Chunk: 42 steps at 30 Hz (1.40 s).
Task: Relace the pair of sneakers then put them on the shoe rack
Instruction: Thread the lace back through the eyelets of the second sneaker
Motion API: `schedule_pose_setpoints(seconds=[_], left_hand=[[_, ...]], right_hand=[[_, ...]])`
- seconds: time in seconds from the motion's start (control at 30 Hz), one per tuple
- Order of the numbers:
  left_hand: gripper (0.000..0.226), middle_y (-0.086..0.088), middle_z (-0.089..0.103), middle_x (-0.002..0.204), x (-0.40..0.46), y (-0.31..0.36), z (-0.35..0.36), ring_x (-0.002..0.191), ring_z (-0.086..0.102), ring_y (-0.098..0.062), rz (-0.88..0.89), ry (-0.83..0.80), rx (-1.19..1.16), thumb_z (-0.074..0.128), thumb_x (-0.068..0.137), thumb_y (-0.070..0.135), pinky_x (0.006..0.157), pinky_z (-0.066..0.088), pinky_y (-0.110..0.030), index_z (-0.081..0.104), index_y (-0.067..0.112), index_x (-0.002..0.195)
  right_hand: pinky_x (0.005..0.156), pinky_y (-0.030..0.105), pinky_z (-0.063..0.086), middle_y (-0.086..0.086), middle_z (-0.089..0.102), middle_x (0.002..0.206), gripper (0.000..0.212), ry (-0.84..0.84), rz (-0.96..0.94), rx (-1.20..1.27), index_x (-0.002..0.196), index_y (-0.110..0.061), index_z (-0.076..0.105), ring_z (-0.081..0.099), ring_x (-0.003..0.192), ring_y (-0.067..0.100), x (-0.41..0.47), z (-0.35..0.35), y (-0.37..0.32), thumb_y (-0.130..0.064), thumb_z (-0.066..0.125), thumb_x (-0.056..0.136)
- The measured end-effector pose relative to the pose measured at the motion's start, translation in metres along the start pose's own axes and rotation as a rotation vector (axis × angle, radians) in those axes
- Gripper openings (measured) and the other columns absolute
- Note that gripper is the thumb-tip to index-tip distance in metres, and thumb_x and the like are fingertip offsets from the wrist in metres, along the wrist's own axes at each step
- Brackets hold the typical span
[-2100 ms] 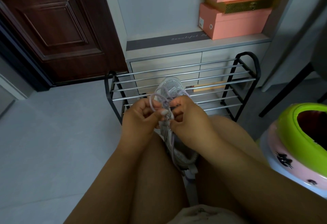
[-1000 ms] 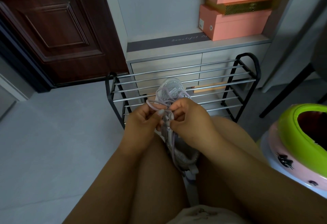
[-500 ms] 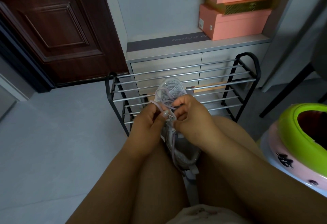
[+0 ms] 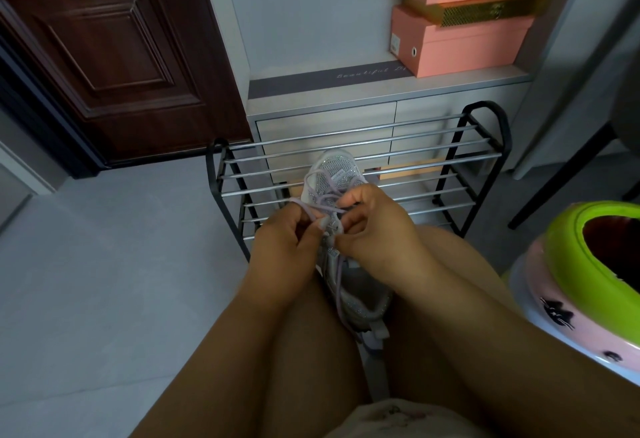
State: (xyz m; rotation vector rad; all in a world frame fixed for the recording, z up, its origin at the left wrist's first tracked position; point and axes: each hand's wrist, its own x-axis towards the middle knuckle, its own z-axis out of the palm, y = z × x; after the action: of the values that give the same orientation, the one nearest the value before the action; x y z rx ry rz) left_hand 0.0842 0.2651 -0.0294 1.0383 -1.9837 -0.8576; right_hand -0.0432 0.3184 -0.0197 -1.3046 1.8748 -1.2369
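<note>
A glittery silver-white sneaker (image 4: 334, 169) with a lilac lace (image 4: 320, 207) lies between my knees, its toe pointing away toward the rack. My left hand (image 4: 285, 245) pinches one strand of the lace at the shoe's left side. On the right side my right hand (image 4: 375, 229) pinches the other strand, fingers curled over the eyelets. The lace crosses between both hands. A black shoe rack (image 4: 363, 160) with chrome bars stands just beyond the shoe. A second sneaker is not in sight.
A grey drawer cabinet (image 4: 325, 115) stands behind the rack, with pink shoe boxes (image 4: 460, 42) stacked on it. A dark wooden door (image 4: 104, 49) is at the left. A green and pink pet bowl (image 4: 588, 271) sits at my right. Grey floor tiles (image 4: 104, 281) spread to the left.
Both hands have drawn the lace loop smaller and tighter across the shoe. My left hand has shifted slightly right toward the eyelets; the shoe stays between my knees.
</note>
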Motion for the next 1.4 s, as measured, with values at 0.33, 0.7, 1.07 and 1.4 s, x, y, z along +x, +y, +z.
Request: schedule_pose_setpoints(seconds=[0.33, 0.7, 1.07, 1.4], left_hand=[[0.011, 0.005, 0.061, 0.070, 0.000, -0.001, -0.001, 0.062, 0.056, 0.000, -0.049, -0.012, -0.133, 0.063, 0.088, 0.017, 0.055, 0.045, -0.010, 0.064, 0.018, 0.077], [0.007, -0.004, 0.068, 0.084, 0.003, -0.003, 0.000, 0.078, 0.064, -0.024, -0.118, -0.124, -0.201, 0.065, 0.086, 0.023, 0.069, 0.055, -0.034, 0.065, 0.017, 0.090], [0.009, -0.007, 0.066, 0.067, 0.000, -0.006, -0.001, 0.058, 0.060, -0.018, -0.131, -0.030, -0.151, 0.071, 0.075, 0.005, 0.057, 0.054, -0.035, 0.064, 0.010, 0.076], [0.010, -0.014, 0.068, 0.075, 0.001, -0.007, -0.002, 0.063, 0.063, -0.026, -0.108, -0.103, -0.272, 0.072, 0.080, 0.007, 0.059, 0.055, -0.034, 0.066, 0.003, 0.086]], right_hand=[[0.073, 0.048, 0.057, 0.008, 0.061, 0.081, 0.037, -0.102, 0.056, 0.155, 0.088, -0.025, 0.050, 0.065, 0.072, 0.029, 0.000, -0.007, -0.009, 0.009, 0.060, 0.077], [0.049, 0.017, 0.052, 0.004, 0.051, 0.068, 0.034, -0.162, 0.088, 0.247, 0.082, -0.015, 0.046, 0.055, 0.054, 0.013, 0.003, -0.010, -0.015, 0.018, 0.051, 0.084], [0.058, 0.034, 0.058, 0.008, 0.062, 0.079, 0.041, -0.339, -0.012, -0.230, 0.077, -0.022, 0.051, 0.069, 0.065, 0.026, -0.005, -0.047, -0.026, 0.018, 0.042, 0.078], [0.072, 0.029, 0.050, 0.003, 0.059, 0.084, 0.012, -0.342, -0.070, -0.687, 0.091, -0.014, 0.056, 0.063, 0.083, 0.023, -0.010, -0.027, -0.033, -0.026, 0.054, 0.090]])
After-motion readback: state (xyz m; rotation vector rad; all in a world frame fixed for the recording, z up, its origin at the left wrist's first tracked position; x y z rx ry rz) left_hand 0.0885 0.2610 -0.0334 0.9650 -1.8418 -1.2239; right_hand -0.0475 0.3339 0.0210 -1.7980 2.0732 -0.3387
